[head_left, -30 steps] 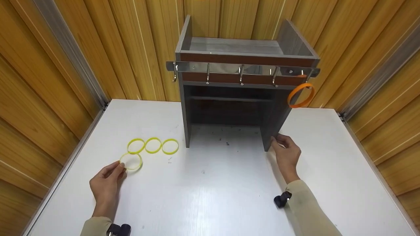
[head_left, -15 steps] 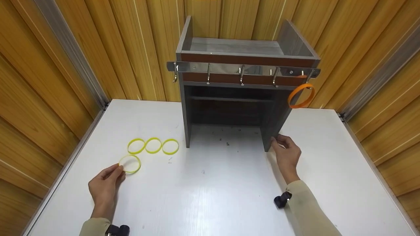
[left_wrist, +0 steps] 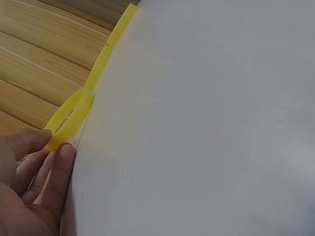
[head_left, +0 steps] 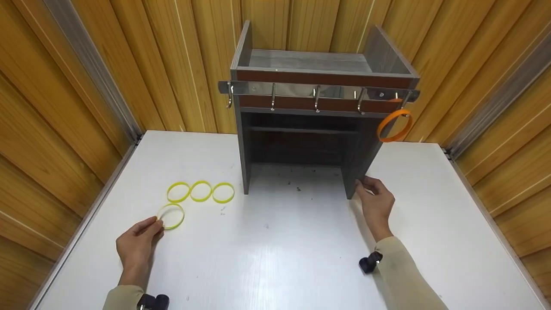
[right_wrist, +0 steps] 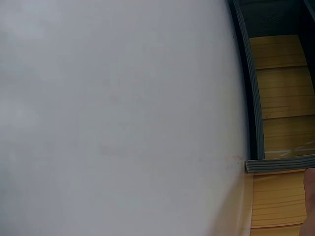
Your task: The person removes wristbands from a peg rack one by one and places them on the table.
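Observation:
My left hand pinches a thin yellow wristband by its near left edge, between thumb and fingers. In the left wrist view this wristband tilts up from the white table at the fingertips. Just beyond it lie three more yellow wristbands in a row. My right hand holds the lower front edge of the right side panel of a grey wooden shelf unit; only a sliver of that hand enters the right wrist view.
A metal hook rail runs across the shelf unit's front. From its rightmost hook hangs an orange wristband. Wood-plank walls enclose the white table at the back and both sides.
My left hand has drawn its wristband slightly toward me, so it now lies lower in view, just apart from the row. The right hand stays at the panel.

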The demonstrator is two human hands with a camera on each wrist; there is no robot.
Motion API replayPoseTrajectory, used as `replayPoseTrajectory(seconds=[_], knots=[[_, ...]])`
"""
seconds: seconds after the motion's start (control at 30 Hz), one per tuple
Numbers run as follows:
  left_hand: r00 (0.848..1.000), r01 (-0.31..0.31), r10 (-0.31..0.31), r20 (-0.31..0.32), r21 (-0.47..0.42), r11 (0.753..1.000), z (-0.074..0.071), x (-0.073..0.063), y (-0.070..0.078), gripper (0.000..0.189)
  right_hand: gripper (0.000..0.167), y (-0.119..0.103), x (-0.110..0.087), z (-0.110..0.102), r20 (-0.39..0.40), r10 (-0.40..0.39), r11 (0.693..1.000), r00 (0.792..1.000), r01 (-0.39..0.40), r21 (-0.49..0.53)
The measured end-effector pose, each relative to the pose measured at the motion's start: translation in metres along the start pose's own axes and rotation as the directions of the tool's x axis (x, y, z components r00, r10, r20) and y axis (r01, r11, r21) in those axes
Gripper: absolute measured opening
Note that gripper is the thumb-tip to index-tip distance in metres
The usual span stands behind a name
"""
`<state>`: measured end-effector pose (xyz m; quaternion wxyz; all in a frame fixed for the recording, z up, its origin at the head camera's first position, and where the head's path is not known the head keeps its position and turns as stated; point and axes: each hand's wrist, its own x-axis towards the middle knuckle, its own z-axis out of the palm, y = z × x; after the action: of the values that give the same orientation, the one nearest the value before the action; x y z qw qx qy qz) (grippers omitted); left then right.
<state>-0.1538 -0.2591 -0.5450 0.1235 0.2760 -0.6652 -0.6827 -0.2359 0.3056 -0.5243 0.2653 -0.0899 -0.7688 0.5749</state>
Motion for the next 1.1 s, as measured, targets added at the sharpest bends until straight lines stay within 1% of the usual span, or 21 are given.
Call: replayPoseTrajectory(seconds=[0.13, 0.3, 0.5, 0.63, 0.7, 0.77, 0.87, 0.97, 1.1], knots=[[1.000, 0.005, -0.005, 0.004, 0.014, 1.000, 0.000, 0.000, 0.001, 0.040, 0.019, 0.000, 0.000, 0.000, 0.004, -0.005, 1.000, 1.000, 0.005, 0.005], [1.000, 0.006, -0.006, -0.009, 0.034, 0.999, 0.001, 0.001, 0.001, 0.038, 0.019, 0.001, -0.001, 0.000, 0.005, 0.002, 1.000, 1.000, -0.002, 0.005], [1.000, 0.000, 0.003, -0.028, 0.099, 0.995, 0.001, -0.001, 0.003, 0.035, 0.017, 0.001, 0.000, 0.000, 0.000, 0.000, 1.000, 1.000, 0.000, -0.009], [1.000, 0.000, 0.002, -0.026, 0.101, 0.995, -0.001, -0.002, 0.006, 0.035, 0.017, 0.002, 0.000, 0.001, -0.006, -0.003, 1.000, 1.000, 0.003, -0.024], [0.999, -0.008, 0.013, -0.034, 0.120, 0.993, -0.001, -0.003, 0.008, 0.035, 0.017, 0.001, 0.000, 0.001, -0.005, -0.006, 1.000, 1.000, 0.005, -0.023], [0.999, -0.029, 0.034, -0.038, 0.137, 0.990, 0.001, -0.004, 0.011, 0.034, 0.018, 0.001, -0.001, 0.000, -0.004, -0.008, 1.000, 1.000, 0.008, -0.017], [0.995, -0.087, 0.094, -0.035, 0.164, 0.983, 0.006, -0.006, 0.018, 0.033, 0.018, 0.000, -0.001, 0.000, -0.003, -0.010, 1.000, 1.000, 0.010, -0.015], [0.989, -0.147, 0.150, -0.011, 0.130, 0.980, 0.015, -0.009, 0.025, 0.033, 0.018, 0.001, -0.001, 0.000, -0.005, -0.009, 1.000, 1.000, 0.008, -0.013], [0.978, -0.207, 0.206, 0.023, 0.082, 0.975, 0.032, -0.016, 0.036, 0.032, 0.020, 0.001, -0.001, 0.000, -0.003, -0.009, 1.000, 1.000, 0.009, -0.019]])
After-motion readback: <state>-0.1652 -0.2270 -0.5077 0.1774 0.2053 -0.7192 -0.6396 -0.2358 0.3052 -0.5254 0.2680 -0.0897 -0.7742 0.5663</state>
